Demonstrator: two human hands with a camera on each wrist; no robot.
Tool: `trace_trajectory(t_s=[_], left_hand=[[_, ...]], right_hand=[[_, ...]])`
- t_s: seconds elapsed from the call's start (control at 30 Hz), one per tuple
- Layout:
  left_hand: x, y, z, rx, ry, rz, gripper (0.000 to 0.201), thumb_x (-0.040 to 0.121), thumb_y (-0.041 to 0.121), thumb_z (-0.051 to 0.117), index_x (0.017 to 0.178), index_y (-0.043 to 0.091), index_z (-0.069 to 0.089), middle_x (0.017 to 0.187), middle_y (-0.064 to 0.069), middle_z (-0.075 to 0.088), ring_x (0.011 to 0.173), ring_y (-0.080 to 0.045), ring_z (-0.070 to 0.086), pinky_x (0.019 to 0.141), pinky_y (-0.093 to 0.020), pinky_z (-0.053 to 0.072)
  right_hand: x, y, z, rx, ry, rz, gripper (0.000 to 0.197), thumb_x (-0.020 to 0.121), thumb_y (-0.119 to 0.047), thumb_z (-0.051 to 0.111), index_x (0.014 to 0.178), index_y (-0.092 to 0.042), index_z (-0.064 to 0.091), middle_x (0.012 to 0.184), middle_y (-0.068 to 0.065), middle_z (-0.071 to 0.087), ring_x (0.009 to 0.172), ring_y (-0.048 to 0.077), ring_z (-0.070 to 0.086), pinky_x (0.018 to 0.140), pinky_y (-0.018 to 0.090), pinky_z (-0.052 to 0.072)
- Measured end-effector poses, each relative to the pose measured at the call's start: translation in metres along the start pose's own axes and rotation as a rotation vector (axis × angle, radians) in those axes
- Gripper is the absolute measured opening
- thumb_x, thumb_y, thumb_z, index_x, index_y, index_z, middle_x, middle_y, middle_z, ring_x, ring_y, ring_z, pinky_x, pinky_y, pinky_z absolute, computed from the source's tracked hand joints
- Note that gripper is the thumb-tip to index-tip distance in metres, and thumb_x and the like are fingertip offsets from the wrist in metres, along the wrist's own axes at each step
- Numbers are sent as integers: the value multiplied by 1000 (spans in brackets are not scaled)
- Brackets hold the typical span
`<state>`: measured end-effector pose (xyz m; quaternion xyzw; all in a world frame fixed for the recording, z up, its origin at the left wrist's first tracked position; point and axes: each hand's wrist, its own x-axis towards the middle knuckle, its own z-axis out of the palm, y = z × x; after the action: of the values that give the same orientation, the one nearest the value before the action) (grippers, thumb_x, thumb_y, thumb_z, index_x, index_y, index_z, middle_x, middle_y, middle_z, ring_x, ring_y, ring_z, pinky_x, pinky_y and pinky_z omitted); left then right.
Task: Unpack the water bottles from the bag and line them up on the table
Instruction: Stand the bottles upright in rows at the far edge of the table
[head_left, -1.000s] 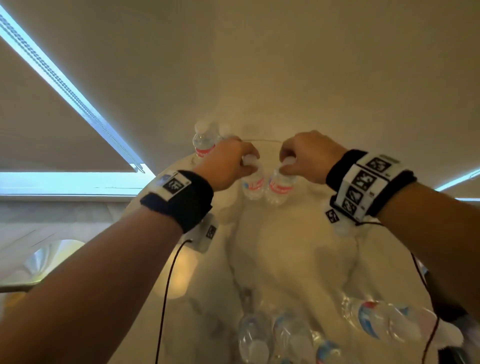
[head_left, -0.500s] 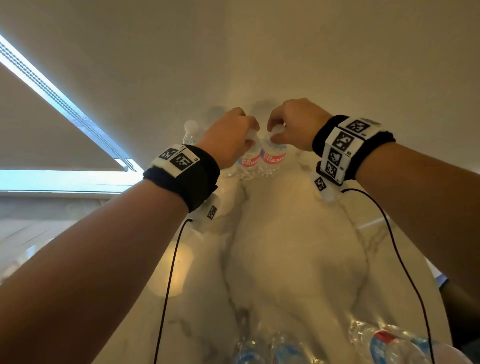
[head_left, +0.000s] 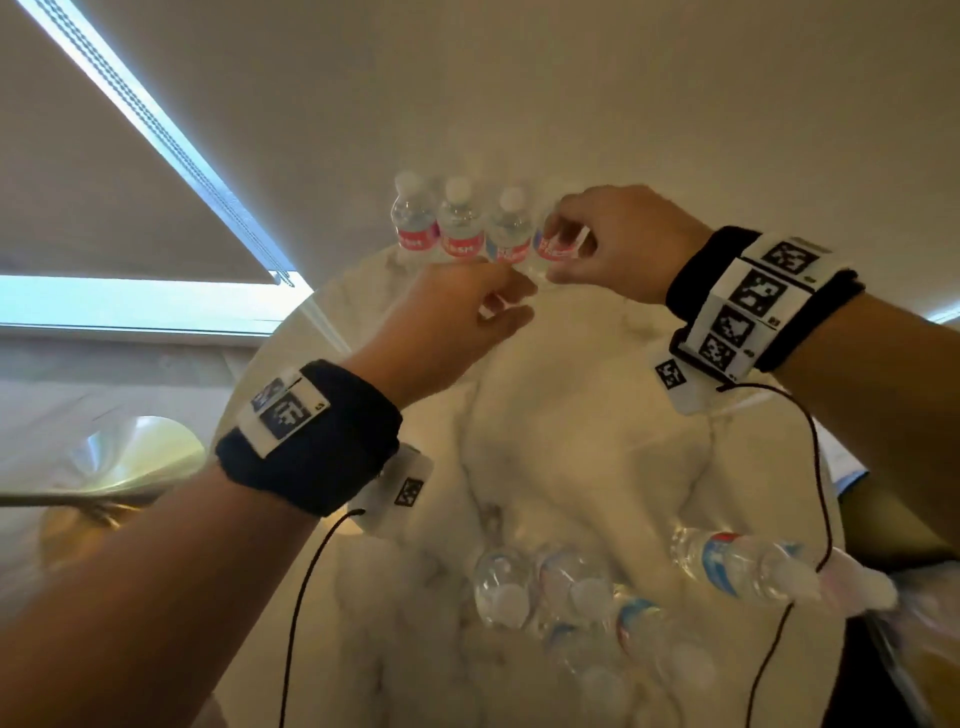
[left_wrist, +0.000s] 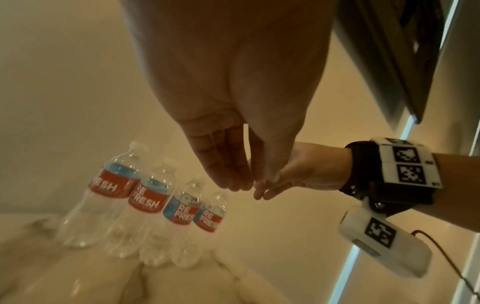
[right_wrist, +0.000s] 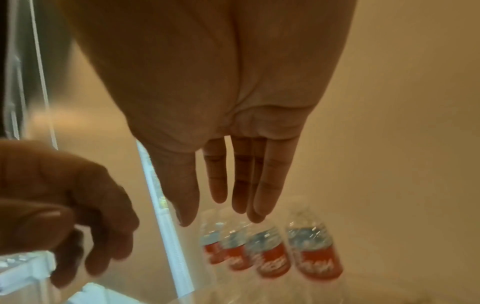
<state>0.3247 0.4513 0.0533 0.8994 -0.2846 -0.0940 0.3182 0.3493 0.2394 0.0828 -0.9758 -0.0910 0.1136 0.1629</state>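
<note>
Both the left hand (head_left: 467, 306) and right hand (head_left: 613, 244) hover slack and empty over four upright bottles (left_wrist: 145, 197); thin, slick, water-heavy plastic, so judged best gripped at the labelled waist.

— What stands on the marble table (left_wrist: 64, 283)?

— Four clear water bottles (left_wrist: 145, 207), upright in a tight row, each touching the next, with red-and-blue labels reading "RE FRESH".

— And the hands?

— The left hand (left_wrist: 228, 131) hangs above and to the right of the bottles, fingers (left_wrist: 228, 170) straight and close together, holding nothing. The right hand (left_wrist: 293, 172) reaches in from the right of the bottles, its fingertips near the left hand's, apart from the bottles. A black wristband (left_wrist: 363, 170) with white marker tags wraps its wrist; a white device (left_wrist: 381, 242) hangs beneath.
</note>
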Motion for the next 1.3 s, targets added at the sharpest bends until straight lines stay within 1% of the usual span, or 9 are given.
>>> trace_trajectory(t_s=[0.13, 0.33, 0.47, 0.53, 0.63, 0.77, 0.93, 1.03, 1.3], left_hand=[[-88, 25, 11, -18, -183, 20, 21, 96, 37, 60, 113, 31, 70, 96, 18, 63, 82, 3, 60, 74, -11, 46], [-175, 34, 42, -47, -384, 15, 45, 82, 65, 63, 119, 38, 64, 113, 18, 58, 93, 4, 55, 82, -13, 49], [-192, 35, 67, 46, -348, 38, 44, 84, 50, 70, 123, 33, 58, 120, 9, 53, 97, -9, 58, 83, -24, 53], [-189, 33, 68, 22, -282, 29, 38, 86, 40, 72, 121, 26, 62, 115, 5, 55, 92, -11, 59, 81, -22, 52], [-173, 20, 55, 0, -240, -47, 37, 87, 34, 72, 121, 23, 63, 111, 7, 53, 86, -9, 58, 78, -18, 47], [-126, -15, 19, 21, -153, -120, 36, 86, 31, 75, 120, 24, 66, 104, 10, 51, 87, -12, 60, 84, -27, 53], [-40, -55, -30, 138, -25, -115, 35, 83, 24, 77, 117, 18, 69, 102, 1, 56, 93, -20, 58, 88, -29, 46], [10, -76, -50, 208, -21, -118, 37, 86, 24, 74, 121, 17, 68, 102, 1, 54, 98, -21, 57, 86, -24, 38], [68, -118, -60, 269, -70, -130, 37, 88, 21, 72, 124, 20, 66, 111, -8, 57, 99, -25, 60, 93, -39, 49]], right_hand=[[-89, -35, 26, 167, -136, -93, 34, 80, -39, 73, 107, -21, 65, 95, -5, 65, 79, 13, 62, 77, 39, 53], [-192, -58, 72, 131, -368, -134, 43, 77, -64, 56, 108, -34, 59, 96, -12, 55, 81, 7, 56, 78, 33, 50], [-213, -58, 100, -29, -439, -136, 39, 83, -48, 64, 118, -33, 52, 109, -5, 46, 85, 16, 53, 75, 29, 45], [-210, -60, 101, -40, -419, -136, 34, 86, -40, 63, 117, -30, 53, 110, -3, 45, 83, 17, 52, 74, 28, 44], [-189, -58, 88, -22, -391, -109, 30, 87, -39, 64, 114, -29, 57, 111, -4, 48, 81, 15, 52, 75, 27, 44], [-128, -55, 57, -38, -295, -109, 30, 85, -40, 66, 113, -30, 62, 102, -6, 48, 91, 16, 54, 78, 28, 44], [-27, -56, 26, -29, -138, -150, 26, 85, -31, 69, 109, -21, 68, 96, -5, 55, 88, 12, 50, 77, 26, 36], [31, -58, 22, -28, -105, -142, 24, 86, -25, 68, 108, -16, 69, 94, -3, 53, 85, 16, 51, 75, 26, 34], [111, -53, 34, -68, -80, -124, 28, 85, -23, 70, 113, -21, 68, 98, -4, 46, 88, 14, 45, 77, 27, 35]])
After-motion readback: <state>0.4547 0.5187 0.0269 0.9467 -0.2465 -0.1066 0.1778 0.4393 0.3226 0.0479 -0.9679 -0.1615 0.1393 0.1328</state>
